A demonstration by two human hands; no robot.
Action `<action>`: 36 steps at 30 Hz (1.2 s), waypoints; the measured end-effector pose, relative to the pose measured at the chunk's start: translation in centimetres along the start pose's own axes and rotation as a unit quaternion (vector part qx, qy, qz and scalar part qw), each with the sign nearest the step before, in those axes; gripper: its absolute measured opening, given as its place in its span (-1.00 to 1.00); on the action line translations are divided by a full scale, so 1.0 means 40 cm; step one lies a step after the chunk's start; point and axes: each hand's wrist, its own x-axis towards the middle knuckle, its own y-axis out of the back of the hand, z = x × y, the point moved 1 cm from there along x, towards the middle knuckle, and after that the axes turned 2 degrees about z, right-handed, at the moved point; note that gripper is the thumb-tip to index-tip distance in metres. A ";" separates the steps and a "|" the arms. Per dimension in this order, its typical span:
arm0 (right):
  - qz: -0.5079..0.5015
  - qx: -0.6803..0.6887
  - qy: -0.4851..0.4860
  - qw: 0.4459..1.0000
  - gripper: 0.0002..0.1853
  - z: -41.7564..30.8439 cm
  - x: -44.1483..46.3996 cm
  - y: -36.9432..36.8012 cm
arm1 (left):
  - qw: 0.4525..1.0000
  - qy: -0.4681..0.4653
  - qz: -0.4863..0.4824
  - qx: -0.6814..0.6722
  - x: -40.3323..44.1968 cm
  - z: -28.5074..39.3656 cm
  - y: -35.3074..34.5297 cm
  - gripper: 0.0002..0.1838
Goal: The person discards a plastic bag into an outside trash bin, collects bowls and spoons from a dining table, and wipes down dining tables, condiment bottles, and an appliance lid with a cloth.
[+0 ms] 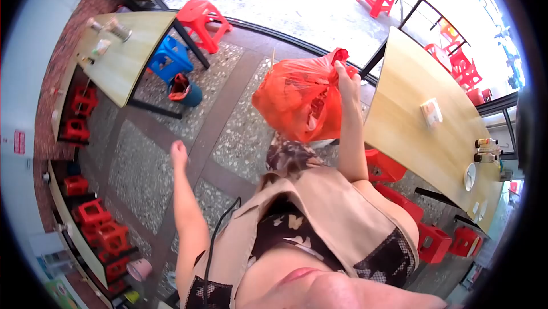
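Bag: hung in front of me above the floor [134, 172], left of the right-side bench [411, 89]. The bag [294, 97] read as soft, thin plastic, likely moderate in weight, with slippery film and some risk of tearing near the thin stick [272, 60].
Hold point: I judged the bunched neck [331, 77] best; the sides would probably give under a squeeze.
Bag look: orange-red, part see-through, bulging and creased, with darker patches and pale bits showing low down. I could not identify the contents.
Right hand [348, 80]: fingers pinched the gathered top, a loose flap standing above them.
Left hand [179, 152]: held out low, apart from the bag, nothing seen in it. Fingers looked folded in, but I could not tell how far.
Bin [191, 95]: stood beside the blue stool [170, 57], a red liner over its rim.
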 end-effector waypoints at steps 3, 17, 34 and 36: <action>0.077 -0.132 -0.037 0.988 -0.74 0.217 0.220 -0.133 | 0.997 0.035 -0.057 0.025 0.201 0.092 -0.076 -0.75; 0.343 -0.095 -0.001 0.935 -0.74 0.012 1.400 -0.287 | 0.796 0.282 -0.453 0.286 0.702 0.089 -0.689 -0.70; 0.394 -0.009 0.077 0.916 -0.78 -0.108 2.929 -0.368 | 0.980 -0.130 -0.152 -0.012 2.688 1.929 -1.938 -0.65; 0.486 -0.150 -0.055 0.859 -0.74 -0.134 3.053 -0.413 | 0.976 -0.055 -0.204 0.058 2.687 1.876 -2.026 -0.68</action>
